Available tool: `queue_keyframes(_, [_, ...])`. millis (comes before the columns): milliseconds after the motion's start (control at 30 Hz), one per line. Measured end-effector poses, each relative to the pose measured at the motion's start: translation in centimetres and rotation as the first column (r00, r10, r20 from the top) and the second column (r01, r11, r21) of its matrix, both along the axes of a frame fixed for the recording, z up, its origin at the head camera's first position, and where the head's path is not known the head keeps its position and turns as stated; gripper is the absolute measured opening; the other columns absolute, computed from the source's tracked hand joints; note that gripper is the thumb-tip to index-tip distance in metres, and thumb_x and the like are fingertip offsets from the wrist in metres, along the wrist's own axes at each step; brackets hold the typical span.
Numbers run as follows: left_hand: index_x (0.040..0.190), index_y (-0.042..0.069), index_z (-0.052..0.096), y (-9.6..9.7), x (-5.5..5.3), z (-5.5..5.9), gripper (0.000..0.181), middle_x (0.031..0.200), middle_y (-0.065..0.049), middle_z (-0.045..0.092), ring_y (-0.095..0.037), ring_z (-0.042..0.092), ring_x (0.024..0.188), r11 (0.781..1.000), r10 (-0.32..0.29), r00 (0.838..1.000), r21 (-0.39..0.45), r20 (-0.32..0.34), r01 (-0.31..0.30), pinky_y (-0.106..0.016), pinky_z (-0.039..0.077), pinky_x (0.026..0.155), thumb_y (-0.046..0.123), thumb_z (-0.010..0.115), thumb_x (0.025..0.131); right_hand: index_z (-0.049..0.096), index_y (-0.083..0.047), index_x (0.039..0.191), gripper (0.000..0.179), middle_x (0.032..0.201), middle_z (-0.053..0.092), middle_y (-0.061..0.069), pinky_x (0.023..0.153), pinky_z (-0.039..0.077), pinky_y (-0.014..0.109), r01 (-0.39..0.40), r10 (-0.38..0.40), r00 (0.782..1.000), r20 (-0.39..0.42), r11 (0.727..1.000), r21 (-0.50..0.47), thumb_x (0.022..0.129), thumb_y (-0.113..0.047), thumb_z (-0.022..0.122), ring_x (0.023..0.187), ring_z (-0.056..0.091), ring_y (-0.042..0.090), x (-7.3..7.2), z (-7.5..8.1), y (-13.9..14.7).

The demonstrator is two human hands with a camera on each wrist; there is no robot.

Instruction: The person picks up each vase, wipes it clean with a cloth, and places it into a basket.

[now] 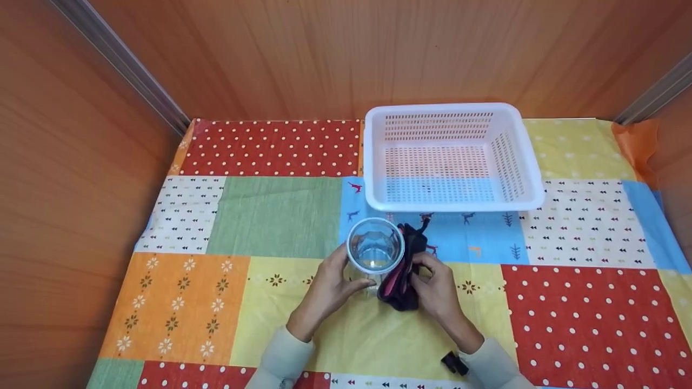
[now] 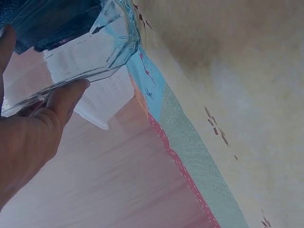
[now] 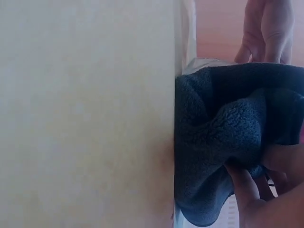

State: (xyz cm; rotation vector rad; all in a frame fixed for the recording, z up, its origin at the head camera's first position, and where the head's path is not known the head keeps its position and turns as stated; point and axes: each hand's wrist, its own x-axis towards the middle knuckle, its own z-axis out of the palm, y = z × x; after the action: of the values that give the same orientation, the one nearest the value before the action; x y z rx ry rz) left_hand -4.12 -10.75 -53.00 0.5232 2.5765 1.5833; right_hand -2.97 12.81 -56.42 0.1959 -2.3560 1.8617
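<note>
A clear glass tumbler (image 1: 375, 246) stands upright in the head view, its round mouth facing up. My left hand (image 1: 331, 283) grips it, fingers along the left side and thumb across the near side. In the left wrist view the faceted base of the glass (image 2: 121, 42) shows above the thumb. On the glass's right side a dark, fleecy cloth (image 3: 213, 128) with pink parts is bunched up. My right hand (image 1: 437, 286) pinches the cloth between thumb and fingers, holding it against the glass; some of its fingertips are hidden in the folds.
A white perforated plastic basket (image 1: 454, 208) stands behind the hands, right of the middle. The patchwork tablecloth (image 1: 281, 216) covers the table. Wooden panels (image 1: 335, 59) close off the back and sides. A small black clip-like piece (image 1: 454, 363) shows by the right sleeve.
</note>
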Motion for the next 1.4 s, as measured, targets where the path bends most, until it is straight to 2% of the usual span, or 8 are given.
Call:
queue_keyframes(133, [0.157, 0.002, 0.046, 0.0, 0.0, 0.0, 0.087, 0.152, -0.019, 0.057, -0.038, 0.052, 0.144, 1.0, -0.001, 1.0, -0.005, 0.004, 0.001, -0.051, 0.044, 0.118, 0.01, 0.09, 0.083, 0.073, 0.003, 0.099, 0.023, 0.104, 0.071, 0.014, 0.082, 0.059, 0.02, 0.006, -0.006, 1.0, 0.005, 1.0, -0.01, 0.087, 0.02, 0.065, 0.105, 0.067, 0.015, 0.1, 0.6, -0.2])
queue_keyframes(367, [0.156, 0.003, 0.047, 0.0, -0.2, 0.0, 0.086, 0.151, -0.02, 0.058, -0.036, 0.053, 0.143, 1.0, 0.006, 1.0, -0.016, -0.024, -0.007, -0.05, 0.046, 0.118, 0.008, 0.09, 0.082, 0.073, 0.004, 0.097, 0.021, 0.106, 0.07, 0.014, 0.083, 0.061, 0.021, -0.005, 0.004, 1.0, -0.018, 0.997, -0.081, 0.088, 0.021, 0.063, 0.107, 0.064, 0.008, 0.0, 3.4, -0.9])
queue_keyframes(467, [0.154, 0.002, 0.048, 0.0, -0.2, 0.0, 0.085, 0.149, -0.021, 0.059, -0.038, 0.054, 0.141, 1.0, 0.008, 0.999, -0.024, -0.044, -0.01, -0.052, 0.047, 0.116, 0.007, 0.091, 0.081, 0.072, 0.006, 0.095, 0.02, 0.105, 0.07, 0.012, 0.083, 0.062, 0.022, -0.006, 0.003, 1.0, -0.028, 0.994, -0.106, 0.088, 0.022, 0.063, 0.107, 0.063, 0.007, -0.1, 4.0, -1.0])
queue_keyframes(600, [0.153, 0.001, 0.049, 0.1, -0.2, -0.1, 0.085, 0.148, -0.021, 0.06, -0.038, 0.056, 0.14, 0.999, 0.012, 0.997, -0.041, -0.073, -0.015, -0.052, 0.048, 0.115, 0.008, 0.092, 0.08, 0.072, 0.005, 0.094, 0.022, 0.103, 0.07, 0.01, 0.083, 0.062, 0.022, -0.01, 0.006, 0.998, -0.057, 0.997, -0.076, 0.087, 0.024, 0.063, 0.105, 0.063, 0.007, -0.1, 3.7, -0.8])
queue_keyframes(733, [0.154, 0.001, 0.049, 0.1, -0.2, -0.1, 0.086, 0.148, -0.02, 0.06, -0.038, 0.056, 0.139, 0.999, 0.013, 0.997, -0.046, -0.079, -0.017, -0.052, 0.048, 0.115, 0.01, 0.092, 0.08, 0.072, 0.002, 0.095, 0.024, 0.101, 0.071, 0.011, 0.086, 0.059, 0.021, -0.018, 0.016, 0.997, -0.076, 1.0, -0.015, 0.086, 0.023, 0.065, 0.104, 0.063, 0.007, -0.3, 2.4, -0.4])
queue_keyframes(1000, [0.154, 0.001, 0.049, 0.1, -0.1, -0.2, 0.085, 0.147, -0.021, 0.061, -0.039, 0.056, 0.139, 1.0, 0.007, 0.998, -0.023, -0.067, -0.009, -0.053, 0.048, 0.114, 0.013, 0.091, 0.08, 0.072, -0.002, 0.094, 0.021, 0.099, 0.073, 0.008, 0.096, 0.052, 0.021, -0.01, 0.009, 1.0, 0.027, 0.999, 0.037, 0.087, 0.018, 0.069, 0.104, 0.065, 0.01, -0.7, -0.2, 0.5])
queue_keyframes(1200, [0.154, 0.002, 0.049, 0.1, -0.1, -0.3, 0.086, 0.147, -0.02, 0.061, -0.038, 0.057, 0.139, 1.0, 0.009, 0.998, -0.023, -0.064, -0.01, -0.052, 0.049, 0.114, 0.013, 0.091, 0.08, 0.073, -0.001, 0.095, 0.022, 0.1, 0.074, 0.008, 0.099, 0.052, 0.024, 0.0, 0.0, 0.998, 0.058, 1.0, 0.005, 0.085, 0.018, 0.068, 0.106, 0.066, 0.01, -0.6, -0.1, 0.3])
queue_keyframes(1400, [0.154, 0.002, 0.049, 0.1, -0.1, -0.2, 0.087, 0.149, -0.018, 0.061, -0.035, 0.056, 0.14, 0.999, 0.022, 0.999, -0.036, -0.046, -0.024, -0.05, 0.048, 0.115, 0.008, 0.092, 0.079, 0.074, 0.0, 0.098, 0.025, 0.101, 0.073, 0.012, 0.091, 0.059, 0.027, -0.008, 0.008, 1.0, 0.004, 0.999, -0.032, 0.085, 0.021, 0.066, 0.106, 0.065, 0.009, -0.3, 1.6, -0.3])
